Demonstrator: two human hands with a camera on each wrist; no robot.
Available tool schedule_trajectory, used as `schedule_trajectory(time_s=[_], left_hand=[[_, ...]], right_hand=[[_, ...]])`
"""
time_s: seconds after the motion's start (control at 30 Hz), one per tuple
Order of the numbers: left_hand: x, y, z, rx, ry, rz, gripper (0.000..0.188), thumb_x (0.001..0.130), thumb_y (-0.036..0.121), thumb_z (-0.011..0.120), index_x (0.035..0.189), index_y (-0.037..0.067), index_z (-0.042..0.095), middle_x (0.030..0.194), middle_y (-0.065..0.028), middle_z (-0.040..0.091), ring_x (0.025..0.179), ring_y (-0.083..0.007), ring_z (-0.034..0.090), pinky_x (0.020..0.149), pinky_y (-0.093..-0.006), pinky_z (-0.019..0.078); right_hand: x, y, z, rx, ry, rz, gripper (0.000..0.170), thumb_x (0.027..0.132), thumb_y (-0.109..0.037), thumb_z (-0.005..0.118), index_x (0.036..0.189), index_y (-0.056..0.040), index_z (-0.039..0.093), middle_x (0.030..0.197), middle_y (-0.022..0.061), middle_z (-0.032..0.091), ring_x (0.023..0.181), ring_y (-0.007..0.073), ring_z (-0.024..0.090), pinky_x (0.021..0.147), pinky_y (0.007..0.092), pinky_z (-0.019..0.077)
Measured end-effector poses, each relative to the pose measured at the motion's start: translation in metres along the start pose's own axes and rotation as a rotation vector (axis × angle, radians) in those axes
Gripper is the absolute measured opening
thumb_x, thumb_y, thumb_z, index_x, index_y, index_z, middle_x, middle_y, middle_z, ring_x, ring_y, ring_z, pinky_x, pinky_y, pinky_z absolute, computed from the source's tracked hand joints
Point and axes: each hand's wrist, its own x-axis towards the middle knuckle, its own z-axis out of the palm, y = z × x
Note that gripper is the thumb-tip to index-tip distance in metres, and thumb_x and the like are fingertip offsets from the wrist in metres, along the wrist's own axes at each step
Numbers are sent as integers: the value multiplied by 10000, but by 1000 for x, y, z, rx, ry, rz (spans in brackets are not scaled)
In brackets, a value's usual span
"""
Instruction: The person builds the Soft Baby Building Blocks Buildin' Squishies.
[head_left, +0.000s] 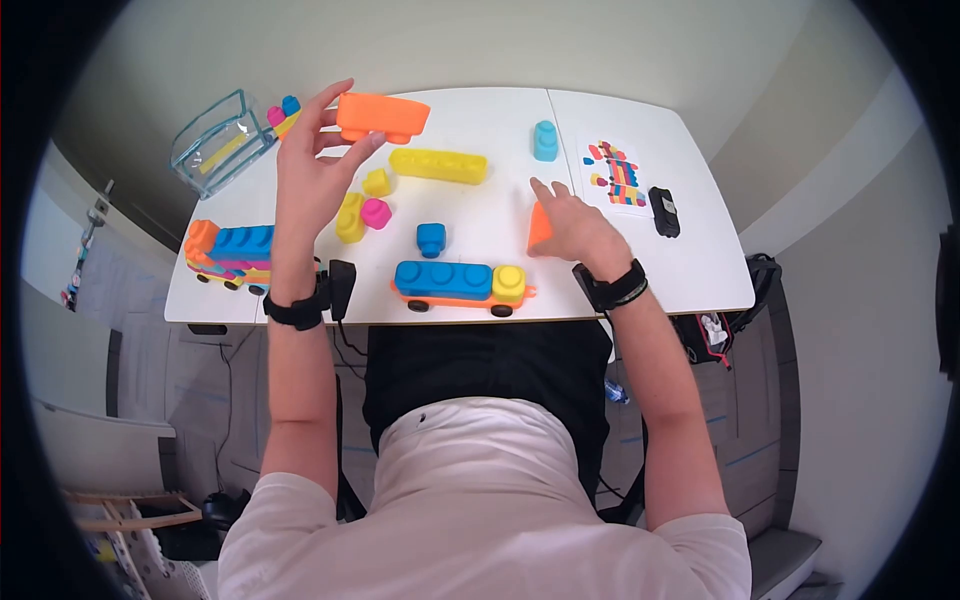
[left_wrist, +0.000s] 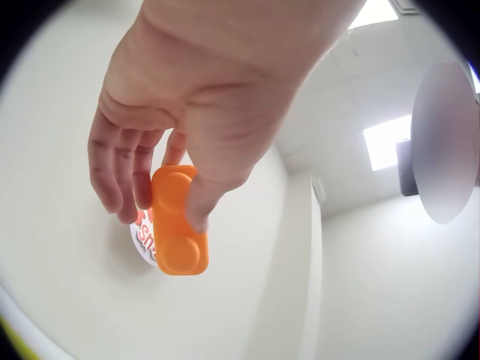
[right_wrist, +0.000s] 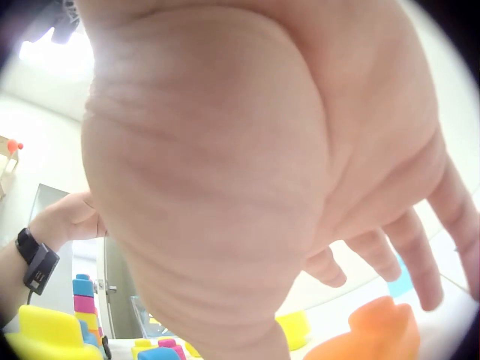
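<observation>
we find the left hand (head_left: 316, 168) raised over the far side of the desk (head_left: 690, 285), thumb and fingers pinching an orange block (head_left: 382, 116) off the surface; the thumb bears on the studded face. the right hand (head_left: 582, 230) is low over the desk, its fingers extended and parted, with a second orange block (head_left: 540, 230) partly hidden beneath it — we cannot tell whether they touch. caution: we judge the left pinch to be narrow, so slack thumb pressure could let the orange block rotate or drop near the long yellow block (head_left: 438, 166). off-centre contact by the right fingers could tip or push the second orange block. the toy truck (head_left: 445, 280) stands near the front edge — a low swing of either hand could knock it off, or drive it into the blue block (head_left: 431, 238) just behind it.
</observation>
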Motion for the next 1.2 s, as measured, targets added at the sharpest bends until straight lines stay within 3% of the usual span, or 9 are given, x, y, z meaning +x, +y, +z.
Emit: schedule_trajectory(time_s=[0.17,0.3,0.4,0.47,0.57,0.7,0.77,0.93,1.2], left_hand=[[2,-21,-3,-134,-2,18,611,908,67,883,1482,79,674,1309,-101,725,1116,-200,750,858,-316,661],[-4,-34,5,-125,-33,11,514,896,32,861,1392,110,750,1294,-108,763,1133,-229,772,854,-308,660],[-10,-24,-3,-112,-207,-19,496,892,1,842,1373,94,762,1311,-124,772,1090,-218,780,888,-310,651],[-16,-11,-13,-61,-400,-63,493,875,-37,819,1349,92,778,1282,-123,782,1037,-206,773,956,-347,627],[-27,4,-22,124,-554,43,536,864,-63,809,1376,87,766,1287,-102,777,1096,-217,750,990,-357,601],[-36,5,-24,156,-750,92,533,824,-70,823,1329,97,782,1221,-132,771,1090,-295,717,981,-382,581],[-40,-1,-22,140,-766,154,530,819,-64,821,1325,90,778,1163,-146,763,1076,-331,695,974,-395,568],[-48,5,-7,210,-860,163,530,846,-72,793,1350,91,766,1155,-148,720,1072,-335,674,971,-420,544],[-56,1,15,201,-953,66,482,911,-114,690,1344,85,764,1224,-165,704,1110,-350,691,962,-402,569]], right_hand=[[11,-9,-3,-37,-32,185,1268,755,-584,941,1656,71,336,1234,265,718,1107,395,762,928,463,623],[21,-7,4,-13,-42,218,1206,742,-617,939,1581,83,431,1102,229,764,1036,375,786,880,454,628],[26,-7,7,-3,-45,234,931,774,-486,938,1432,56,562,1050,211,773,1005,384,789,863,468,634],[29,-3,12,-71,40,81,582,836,-247,862,1291,29,626,1070,223,767,1022,396,780,877,483,630],[22,-14,-7,-61,40,29,460,835,-60,755,1275,17,646,1072,232,758,1037,428,761,897,500,623],[-1,-38,-44,62,-4,-95,467,843,-25,720,1303,10,648,1106,242,753,1072,432,745,924,495,611],[-15,-47,-53,187,33,-319,500,831,-30,718,1326,2,654,1140,245,751,1097,429,733,943,490,603],[-39,-78,-68,152,-201,-326,559,826,-56,813,1363,-45,659,1233,184,754,1164,394,716,1000,470,584],[-43,-88,-63,65,-188,-345,524,831,-71,840,1320,-59,651,1186,159,738,1141,377,719,940,475,598]])
